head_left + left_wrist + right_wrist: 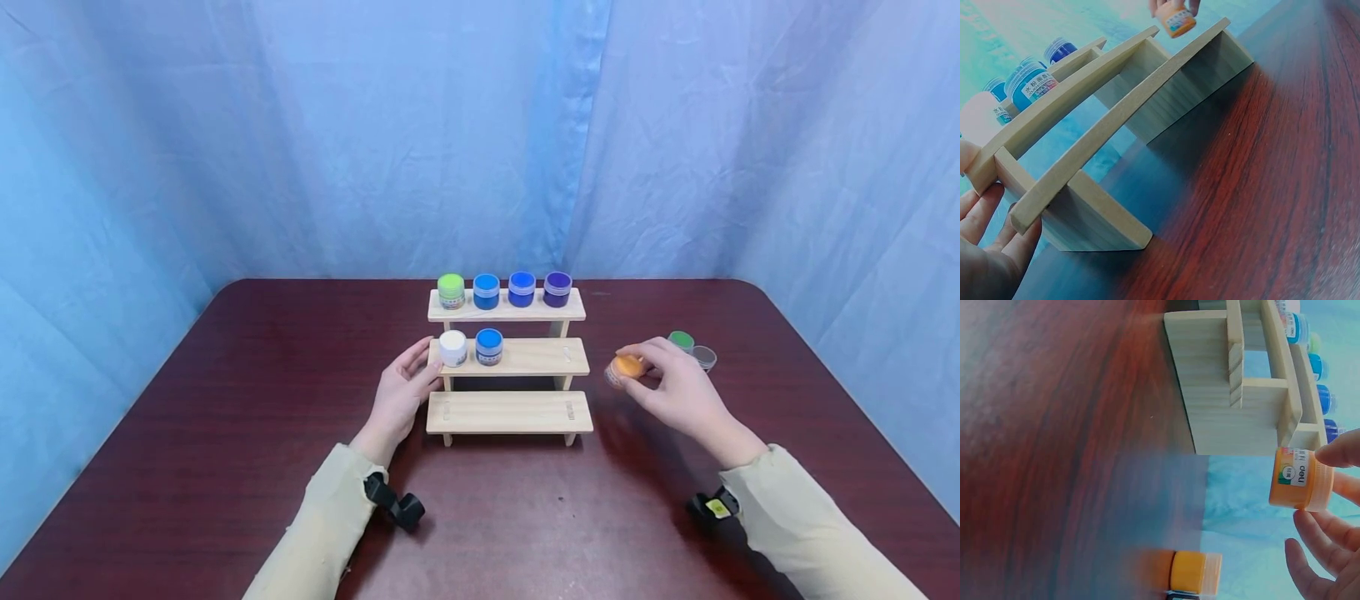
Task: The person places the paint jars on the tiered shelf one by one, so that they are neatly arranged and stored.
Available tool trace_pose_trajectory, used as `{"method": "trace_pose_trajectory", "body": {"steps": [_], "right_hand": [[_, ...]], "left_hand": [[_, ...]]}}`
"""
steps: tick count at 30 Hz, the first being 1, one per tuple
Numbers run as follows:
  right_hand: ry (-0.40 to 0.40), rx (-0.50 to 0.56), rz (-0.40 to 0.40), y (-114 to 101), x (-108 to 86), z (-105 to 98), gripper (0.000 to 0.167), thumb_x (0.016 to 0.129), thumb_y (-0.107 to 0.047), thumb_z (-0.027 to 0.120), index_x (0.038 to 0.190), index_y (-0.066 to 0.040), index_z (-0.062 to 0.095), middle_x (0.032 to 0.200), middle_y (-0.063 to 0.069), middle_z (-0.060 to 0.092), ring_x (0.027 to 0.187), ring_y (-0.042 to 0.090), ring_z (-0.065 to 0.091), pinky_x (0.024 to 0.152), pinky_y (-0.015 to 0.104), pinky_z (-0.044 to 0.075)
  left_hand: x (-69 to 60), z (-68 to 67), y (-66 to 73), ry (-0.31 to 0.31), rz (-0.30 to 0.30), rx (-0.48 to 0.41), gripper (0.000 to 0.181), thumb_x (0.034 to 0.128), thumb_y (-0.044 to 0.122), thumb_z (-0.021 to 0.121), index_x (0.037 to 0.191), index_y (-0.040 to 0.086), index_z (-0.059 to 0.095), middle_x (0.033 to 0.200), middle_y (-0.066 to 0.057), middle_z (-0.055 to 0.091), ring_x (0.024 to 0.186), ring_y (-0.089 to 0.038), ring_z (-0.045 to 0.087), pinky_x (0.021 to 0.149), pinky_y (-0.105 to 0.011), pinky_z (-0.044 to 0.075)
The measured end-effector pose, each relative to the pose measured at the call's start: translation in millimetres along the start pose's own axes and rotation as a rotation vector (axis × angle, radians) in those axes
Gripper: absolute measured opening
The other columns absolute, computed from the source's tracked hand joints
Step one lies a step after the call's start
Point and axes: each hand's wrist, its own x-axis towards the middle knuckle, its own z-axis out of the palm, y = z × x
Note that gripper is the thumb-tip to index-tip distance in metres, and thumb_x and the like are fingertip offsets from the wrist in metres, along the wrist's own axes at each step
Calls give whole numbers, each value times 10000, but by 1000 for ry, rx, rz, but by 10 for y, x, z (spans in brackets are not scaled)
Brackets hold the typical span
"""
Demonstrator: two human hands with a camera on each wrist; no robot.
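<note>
Right hand (681,390): pinching one orange jar (1291,478) at its lid end, thumb on one side and fingertips on the other, the fingers curving and standing partly apart. Orange jar: hanging above the desk (510,517), just right of the wooden rack (510,414); its short axis is running nearly upright, lid facing up, base pointing down, printed label showing to the right wrist view. Left hand (401,390): gripping the rack's left end at the middle tier, thumb lying over the board's end beside the white jar (453,350), fingers reaching underneath. Rack: standing on the desk, three tiers stepping down toward the person, long axis running left to right. Top tier: holding four upright jars, lime-green, blue, deeper blue and purple. Middle tier: holding the white jar and one blue jar (489,347). Beyond the right hand: a green-lidded jar (681,340) and a grey-lidded jar (705,357) are standing side by side.
</note>
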Motion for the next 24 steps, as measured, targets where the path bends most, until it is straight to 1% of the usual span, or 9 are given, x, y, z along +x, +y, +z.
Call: {"method": "trace_pose_trajectory", "body": {"steps": [3, 6, 10, 12, 15, 20, 24], "right_hand": [[30, 20, -15, -34, 23, -1, 257, 778, -85, 740, 1025, -50, 679, 926, 34, 619, 768, 158, 566, 659, 312, 532], [55, 38, -25, -67, 52, 10, 264, 781, -99, 744, 1032, -47, 682, 935, 36, 619, 757, 178, 577, 619, 323, 529], [73, 54, -32, -115, 91, 35, 277, 778, -126, 759, 1037, -56, 689, 942, 22, 619, 773, 129, 560, 607, 224, 504], [81, 63, -40, -143, 113, 47, 282, 774, -126, 764, 1037, -57, 691, 944, 18, 620, 789, 99, 549, 630, 177, 494], [91, 75, -47, -189, 146, 60, 282, 772, -124, 768, 1036, -62, 693, 944, 9, 619, 807, 80, 550, 668, 155, 495], [104, 80, -51, -255, 194, 66, 265, 776, -127, 762, 1027, -73, 697, 945, 3, 618, 813, 90, 543, 659, 206, 490], [113, 86, -59, -297, 235, 76, 245, 785, -124, 751, 1018, -73, 697, 946, 16, 620, 802, 129, 528, 603, 216, 436]], "left_hand": [[8, -2, -3, 1, -4, -9, 542, 932, -10, 536, 1443, 12, 358, 1436, -198, 417, 1205, -249, 493, 1010, -452, 418], [8, -2, -2, 3, -9, -15, 541, 931, -15, 535, 1443, 13, 360, 1435, -198, 417, 1205, -249, 493, 1015, -458, 410], [2, 0, -2, -1, -9, -10, 536, 934, -3, 539, 1441, 13, 364, 1429, -201, 422, 1190, -231, 503, 1005, -431, 425], [3, -1, -6, -3, -6, -8, 536, 934, -2, 539, 1440, 12, 365, 1426, -203, 425, 1179, -221, 509, 995, -414, 437], [7, -2, -12, -1, -4, -4, 535, 933, -3, 539, 1439, 12, 367, 1422, -204, 431, 1158, -202, 518, 975, -389, 454], [12, -1, -14, 1, -6, 0, 536, 931, -4, 542, 1438, 16, 371, 1425, -199, 431, 1153, -201, 517, 971, -385, 453], [7, 2, -6, 2, -4, 1, 535, 931, -6, 540, 1437, 15, 370, 1428, -201, 426, 1162, -207, 512, 976, -390, 451]]}}
